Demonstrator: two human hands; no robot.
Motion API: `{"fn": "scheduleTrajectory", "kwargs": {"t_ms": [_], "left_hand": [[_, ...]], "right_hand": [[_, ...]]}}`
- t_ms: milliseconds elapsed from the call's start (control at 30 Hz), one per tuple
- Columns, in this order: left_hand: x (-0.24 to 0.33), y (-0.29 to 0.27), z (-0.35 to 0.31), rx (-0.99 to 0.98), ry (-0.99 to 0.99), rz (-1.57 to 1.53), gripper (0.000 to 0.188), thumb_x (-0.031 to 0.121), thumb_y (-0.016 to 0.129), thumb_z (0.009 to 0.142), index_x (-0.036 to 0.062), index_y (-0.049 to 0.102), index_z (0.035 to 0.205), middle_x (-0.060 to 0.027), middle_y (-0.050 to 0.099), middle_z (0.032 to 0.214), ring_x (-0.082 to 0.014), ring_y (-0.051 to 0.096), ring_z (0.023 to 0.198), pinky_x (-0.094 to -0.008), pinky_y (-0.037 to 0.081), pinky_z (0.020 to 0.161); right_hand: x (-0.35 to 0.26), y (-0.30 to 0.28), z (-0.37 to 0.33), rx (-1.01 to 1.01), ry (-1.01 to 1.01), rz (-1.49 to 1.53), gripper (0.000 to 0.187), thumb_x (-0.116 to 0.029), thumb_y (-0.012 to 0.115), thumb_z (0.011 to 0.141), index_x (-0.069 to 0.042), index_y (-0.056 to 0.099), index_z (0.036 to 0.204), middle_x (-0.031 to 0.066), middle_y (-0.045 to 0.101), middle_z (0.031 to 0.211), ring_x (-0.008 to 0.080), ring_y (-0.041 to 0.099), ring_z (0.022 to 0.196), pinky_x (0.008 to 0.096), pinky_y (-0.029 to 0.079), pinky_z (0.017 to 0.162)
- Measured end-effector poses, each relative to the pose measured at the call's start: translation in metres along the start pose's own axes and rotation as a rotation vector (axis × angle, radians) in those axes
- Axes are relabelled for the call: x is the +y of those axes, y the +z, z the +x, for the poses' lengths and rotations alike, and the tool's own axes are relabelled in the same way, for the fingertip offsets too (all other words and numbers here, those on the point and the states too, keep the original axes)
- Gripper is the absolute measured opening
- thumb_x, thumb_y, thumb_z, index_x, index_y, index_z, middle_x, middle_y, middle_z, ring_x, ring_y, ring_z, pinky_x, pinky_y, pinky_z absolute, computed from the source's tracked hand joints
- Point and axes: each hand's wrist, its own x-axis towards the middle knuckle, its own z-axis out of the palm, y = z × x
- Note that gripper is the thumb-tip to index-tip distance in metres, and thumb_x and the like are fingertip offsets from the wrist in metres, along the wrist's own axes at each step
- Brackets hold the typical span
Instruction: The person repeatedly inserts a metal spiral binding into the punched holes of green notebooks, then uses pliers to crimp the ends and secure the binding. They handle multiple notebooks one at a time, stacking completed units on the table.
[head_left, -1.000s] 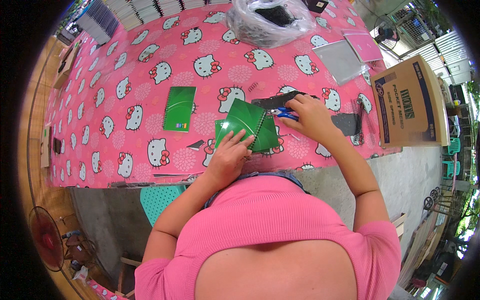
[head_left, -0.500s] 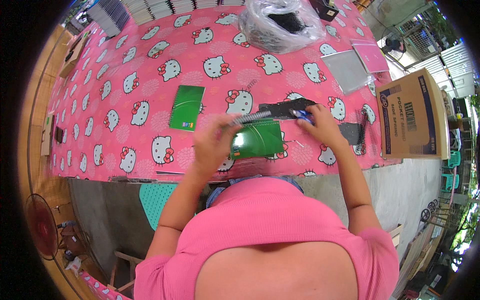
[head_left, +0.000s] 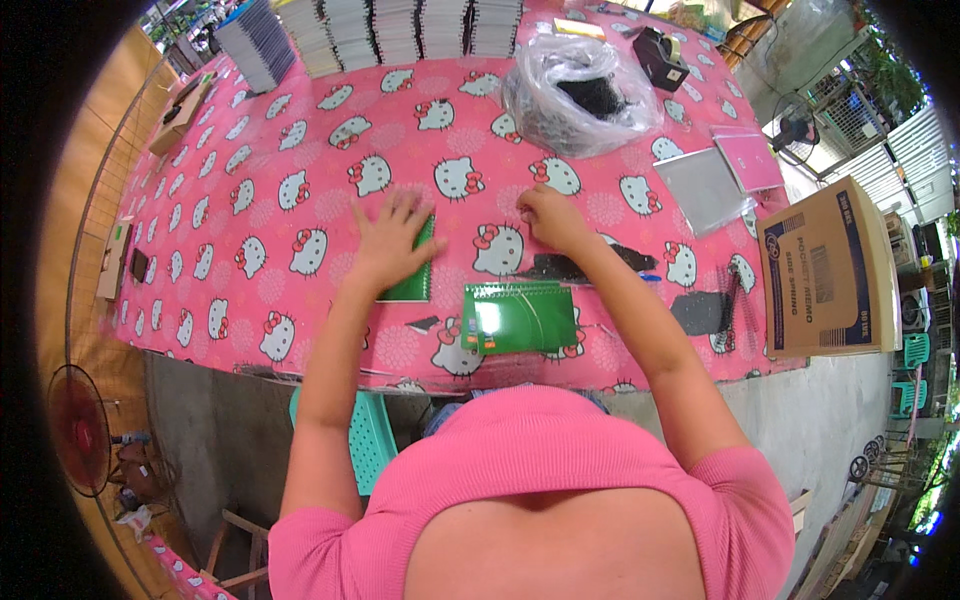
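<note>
My left hand [head_left: 393, 243] lies flat with its fingers spread over a small green spiral notebook [head_left: 408, 288], hiding much of its cover. My right hand [head_left: 552, 215] is closed, fingers curled and pressed together low over the pink tablecloth; anything between them is too small to make out. Below and between my hands rests another green spiral notebook [head_left: 522, 320], its coil edge facing away from me. Under my right forearm is a dark strip [head_left: 575, 266], with a blue-handled tool [head_left: 650, 278] at its right end, partly seen. A small dark scrap [head_left: 425, 324] sits between the notebooks.
A cardboard box [head_left: 825, 270] stands at the right edge. Near it lie a dark flat piece [head_left: 702, 313], black coils [head_left: 738, 295] and clear plastic sleeves [head_left: 703, 190]. Farther back are a plastic bag [head_left: 540, 110] with black contents, a tape dispenser [head_left: 660, 60] and notebook stacks [head_left: 395, 30].
My left hand has let go of the coil-like strip and moved left onto the other notebook. My right hand has left the blue-handled tool and moved left and away from me. The view has shifted.
</note>
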Motion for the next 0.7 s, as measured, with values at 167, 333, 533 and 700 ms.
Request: {"fn": "scheduleTrajectory", "kwargs": {"t_ms": [167, 333, 533, 700], "left_hand": [[0.012, 0.001, -0.004, -0.095, -0.118, -0.192, 0.059, 0.051, 0.058, 0.086, 0.0152, 0.053, 0.132, -0.0115, 0.041, 0.145, -0.0334, 0.031, 0.138, -0.0698, -0.001, 0.107], [0.062, -0.048, 0.037, -0.208, -0.032, -0.509, 0.046, 0.042, 0.064, 0.085, 0.0088, 0.062, 0.117, -0.0136, 0.059, 0.124, -0.0317, 0.052, 0.119, -0.0583, 0.027, 0.105], [0.136, -0.023, 0.024, -0.44, 0.144, -0.601, 0.032, 0.028, 0.068, 0.082, 0.0049, 0.066, 0.104, -0.0147, 0.064, 0.106, -0.0306, 0.059, 0.105, -0.0446, 0.043, 0.09], [0.136, -0.019, 0.027, -0.459, 0.027, -0.709, 0.02, 0.017, 0.071, 0.078, 0.0019, 0.07, 0.091, -0.0161, 0.068, 0.086, -0.0331, 0.066, 0.082, -0.0422, 0.05, 0.074]], "right_hand": [[0.045, -0.106, 0.06, 0.549, 0.147, 0.167, 0.029, -0.022, 0.066, 0.082, -0.002, 0.069, 0.103, 0.0222, 0.067, 0.101, 0.0341, 0.068, 0.082, 0.0384, 0.053, 0.076], [0.045, -0.184, 0.071, 0.812, 0.192, 0.498, 0.043, -0.034, 0.069, 0.082, -0.003, 0.068, 0.111, 0.02, 0.069, 0.102, 0.0285, 0.068, 0.092, 0.0353, 0.051, 0.083], [0.11, -0.166, -0.074, 0.65, 0.545, -0.131, 0.05, -0.042, 0.07, 0.081, 0.0, 0.068, 0.108, 0.0194, 0.069, 0.101, 0.0262, 0.067, 0.092, 0.0352, 0.05, 0.08], [0.127, -0.117, -0.222, 0.523, 1.096, -0.762, 0.054, -0.051, 0.072, 0.075, -0.005, 0.069, 0.102, 0.0186, 0.064, 0.103, 0.0355, 0.059, 0.102, 0.039, 0.045, 0.091]]}}
